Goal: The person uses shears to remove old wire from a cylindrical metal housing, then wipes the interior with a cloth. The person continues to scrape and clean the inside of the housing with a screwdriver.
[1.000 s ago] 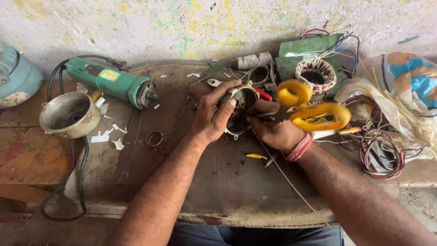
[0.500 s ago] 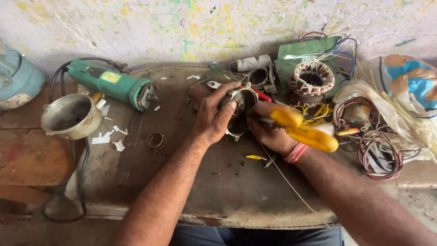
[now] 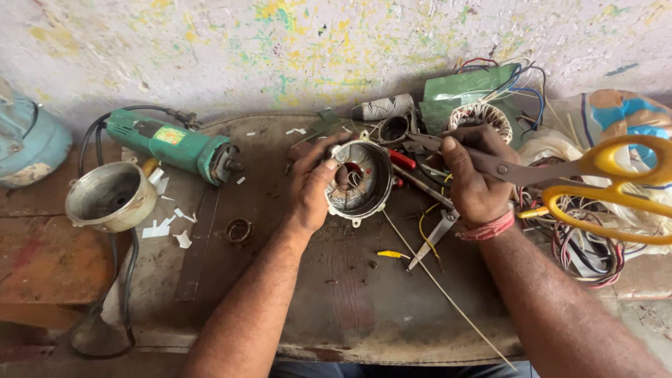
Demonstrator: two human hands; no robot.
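Left hand closed around round metal motor housing, mid-bench. Right hand grips yellow-handled scissors, blades toward housing. Green angle grinder with yellow rectangular label lies upper left; green packet against wall.

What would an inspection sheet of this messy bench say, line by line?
Surface: dark, stained metal-topped bench, scattered with white paper scraps.
Job's things: round grey metal motor housing; yellow-handled scissors.
Clutter: green angle grinder, grey metal cup-shaped cover, copper-wound stator ring.
Hands: left hand grips the housing rim; right hand holds the scissors by the blades, handles pointing away.
Cables: tangled coloured wires; black grinder cord.
Surroundings: paint-splattered white wall.
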